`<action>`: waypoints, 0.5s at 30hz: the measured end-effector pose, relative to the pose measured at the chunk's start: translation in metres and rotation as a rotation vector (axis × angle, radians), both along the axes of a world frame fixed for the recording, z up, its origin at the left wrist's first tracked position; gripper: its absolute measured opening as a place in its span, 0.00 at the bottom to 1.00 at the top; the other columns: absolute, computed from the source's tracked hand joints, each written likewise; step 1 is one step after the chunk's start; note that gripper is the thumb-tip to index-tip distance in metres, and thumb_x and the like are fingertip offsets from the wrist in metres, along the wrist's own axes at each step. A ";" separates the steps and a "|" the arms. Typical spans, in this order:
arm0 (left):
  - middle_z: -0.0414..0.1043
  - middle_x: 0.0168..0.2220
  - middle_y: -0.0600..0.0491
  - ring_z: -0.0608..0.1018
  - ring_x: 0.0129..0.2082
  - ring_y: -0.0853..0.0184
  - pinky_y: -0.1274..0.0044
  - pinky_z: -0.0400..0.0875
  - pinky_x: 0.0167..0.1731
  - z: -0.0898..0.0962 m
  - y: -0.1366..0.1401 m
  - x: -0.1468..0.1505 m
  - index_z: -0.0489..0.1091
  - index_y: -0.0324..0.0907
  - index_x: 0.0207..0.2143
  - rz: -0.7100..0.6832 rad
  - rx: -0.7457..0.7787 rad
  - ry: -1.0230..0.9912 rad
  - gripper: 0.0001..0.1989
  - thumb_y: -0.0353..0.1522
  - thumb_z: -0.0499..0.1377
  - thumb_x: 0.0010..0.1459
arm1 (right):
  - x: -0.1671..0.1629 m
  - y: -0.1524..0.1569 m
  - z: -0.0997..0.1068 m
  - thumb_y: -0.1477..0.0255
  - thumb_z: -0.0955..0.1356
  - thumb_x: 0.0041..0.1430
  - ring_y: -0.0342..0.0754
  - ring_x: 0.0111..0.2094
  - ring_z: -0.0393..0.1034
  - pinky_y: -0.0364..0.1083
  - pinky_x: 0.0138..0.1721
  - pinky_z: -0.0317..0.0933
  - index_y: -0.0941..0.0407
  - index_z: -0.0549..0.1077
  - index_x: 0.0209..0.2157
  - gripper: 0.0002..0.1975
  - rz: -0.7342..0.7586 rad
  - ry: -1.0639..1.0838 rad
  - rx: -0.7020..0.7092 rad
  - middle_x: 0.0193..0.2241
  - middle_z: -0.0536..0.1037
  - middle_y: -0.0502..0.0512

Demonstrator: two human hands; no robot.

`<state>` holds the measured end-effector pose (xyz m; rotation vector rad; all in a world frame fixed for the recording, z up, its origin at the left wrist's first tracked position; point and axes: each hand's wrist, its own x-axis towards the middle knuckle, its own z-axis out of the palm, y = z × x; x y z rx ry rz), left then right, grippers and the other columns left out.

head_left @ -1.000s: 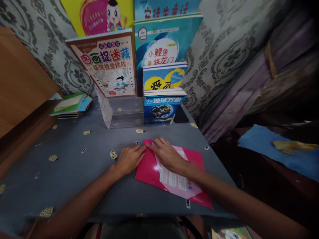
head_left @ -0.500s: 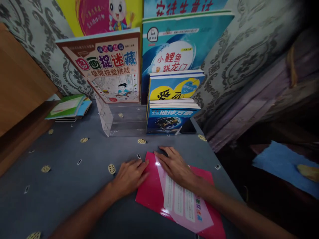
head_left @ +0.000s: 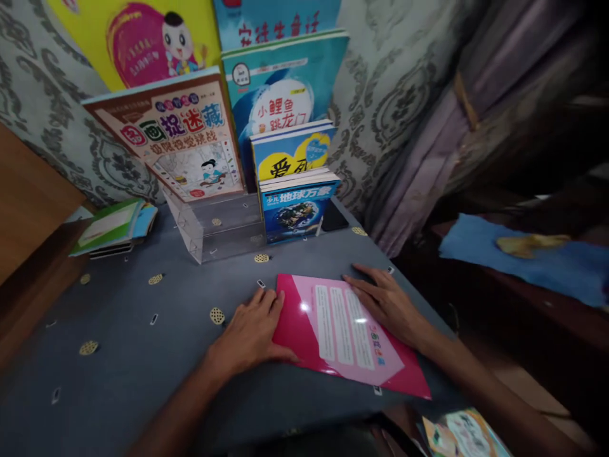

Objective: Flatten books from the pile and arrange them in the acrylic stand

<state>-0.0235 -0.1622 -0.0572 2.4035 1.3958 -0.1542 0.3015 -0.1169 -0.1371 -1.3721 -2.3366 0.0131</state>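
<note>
A pink book (head_left: 311, 355) lies flat on the dark patterned table, its glossy cover printed with white text panels. My left hand (head_left: 250, 333) rests at the book's left edge. Its fingers bend along that edge while the thumb stretches apart over the near left corner. Over the right part of the cover lies my right hand (head_left: 387, 308), palm down, fingers extended and slightly spread toward the far edge. Both hands touch the book without visibly lifting it.
Behind the book stands a clear display rack (head_left: 190, 235) holding several upright books, including a brown picture book (head_left: 162, 139) and a blue globe book (head_left: 297, 212). A phone (head_left: 334, 218) lies beside it. More books (head_left: 114, 225) are stacked far left. A colourful book (head_left: 464, 435) shows below the near edge.
My right hand has moved rightward across the cover, uncovering the text panels. The left thumb now spreads over the book's near corner. The view has turned right and down.
</note>
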 end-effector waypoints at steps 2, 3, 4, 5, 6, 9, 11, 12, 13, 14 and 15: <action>0.61 0.62 0.37 0.62 0.64 0.44 0.58 0.72 0.50 0.003 -0.001 0.001 0.54 0.40 0.67 -0.007 0.011 0.021 0.47 0.58 0.59 0.54 | 0.007 -0.013 -0.009 0.62 0.55 0.72 0.59 0.58 0.68 0.60 0.57 0.65 0.53 0.75 0.57 0.24 -0.092 0.021 0.030 0.58 0.72 0.66; 0.61 0.62 0.37 0.62 0.64 0.44 0.57 0.71 0.50 0.004 -0.001 0.000 0.54 0.40 0.67 -0.015 0.018 0.023 0.46 0.58 0.58 0.56 | 0.009 -0.019 -0.013 0.62 0.55 0.72 0.59 0.58 0.68 0.60 0.57 0.65 0.54 0.75 0.57 0.25 -0.129 0.028 0.049 0.58 0.72 0.66; 0.61 0.62 0.37 0.62 0.64 0.43 0.57 0.71 0.51 0.005 -0.002 0.000 0.54 0.39 0.67 -0.027 0.023 0.021 0.46 0.58 0.58 0.56 | 0.009 -0.023 -0.016 0.61 0.54 0.72 0.60 0.57 0.68 0.61 0.56 0.65 0.54 0.75 0.57 0.25 -0.161 0.032 0.067 0.57 0.72 0.66; 0.61 0.62 0.38 0.62 0.64 0.43 0.56 0.70 0.51 0.006 -0.002 -0.001 0.54 0.39 0.67 -0.042 0.023 0.016 0.47 0.58 0.58 0.55 | 0.009 -0.027 -0.019 0.60 0.54 0.72 0.60 0.57 0.68 0.61 0.56 0.65 0.55 0.75 0.56 0.26 -0.188 0.033 0.086 0.57 0.73 0.66; 0.61 0.63 0.38 0.61 0.64 0.42 0.55 0.70 0.52 0.006 -0.003 -0.003 0.54 0.39 0.67 -0.057 0.020 0.012 0.48 0.59 0.59 0.54 | 0.007 -0.029 -0.020 0.60 0.53 0.72 0.61 0.56 0.68 0.62 0.55 0.65 0.56 0.76 0.55 0.27 -0.212 0.030 0.104 0.56 0.73 0.67; 0.60 0.63 0.38 0.61 0.65 0.42 0.55 0.67 0.55 0.006 -0.006 -0.006 0.54 0.41 0.68 -0.092 0.020 0.003 0.52 0.59 0.63 0.49 | 0.001 -0.032 -0.017 0.59 0.52 0.72 0.61 0.52 0.69 0.61 0.54 0.66 0.58 0.77 0.54 0.29 -0.259 0.013 0.142 0.52 0.75 0.68; 0.60 0.63 0.38 0.61 0.64 0.43 0.55 0.66 0.56 0.003 -0.007 -0.009 0.55 0.41 0.67 -0.097 0.046 -0.001 0.49 0.57 0.63 0.51 | -0.003 -0.034 -0.011 0.60 0.52 0.72 0.59 0.49 0.70 0.59 0.51 0.67 0.58 0.78 0.52 0.29 -0.267 0.006 0.148 0.49 0.76 0.67; 0.60 0.63 0.39 0.61 0.64 0.43 0.56 0.66 0.56 0.002 -0.007 -0.010 0.56 0.41 0.67 -0.096 0.061 -0.003 0.47 0.56 0.62 0.53 | -0.005 -0.036 -0.008 0.61 0.53 0.72 0.58 0.47 0.70 0.58 0.50 0.67 0.58 0.78 0.52 0.28 -0.270 0.003 0.146 0.47 0.76 0.67; 0.60 0.62 0.39 0.61 0.64 0.44 0.57 0.67 0.55 0.001 -0.007 -0.011 0.57 0.42 0.66 -0.096 0.074 -0.006 0.44 0.54 0.61 0.55 | -0.006 -0.039 -0.004 0.61 0.53 0.72 0.58 0.45 0.70 0.56 0.48 0.68 0.58 0.78 0.51 0.27 -0.274 -0.003 0.145 0.45 0.77 0.66; 0.61 0.62 0.40 0.62 0.64 0.45 0.58 0.68 0.54 -0.001 -0.007 -0.013 0.58 0.42 0.66 -0.096 0.089 -0.011 0.40 0.53 0.60 0.58 | -0.006 -0.043 -0.002 0.62 0.53 0.72 0.57 0.43 0.70 0.55 0.46 0.68 0.58 0.78 0.50 0.27 -0.279 -0.011 0.148 0.43 0.77 0.65; 0.62 0.61 0.41 0.63 0.63 0.47 0.59 0.69 0.52 -0.001 -0.005 -0.014 0.59 0.43 0.65 -0.098 0.105 -0.017 0.37 0.52 0.58 0.60 | -0.007 -0.048 0.001 0.63 0.53 0.72 0.56 0.42 0.69 0.54 0.45 0.68 0.58 0.79 0.49 0.26 -0.286 -0.023 0.156 0.41 0.77 0.65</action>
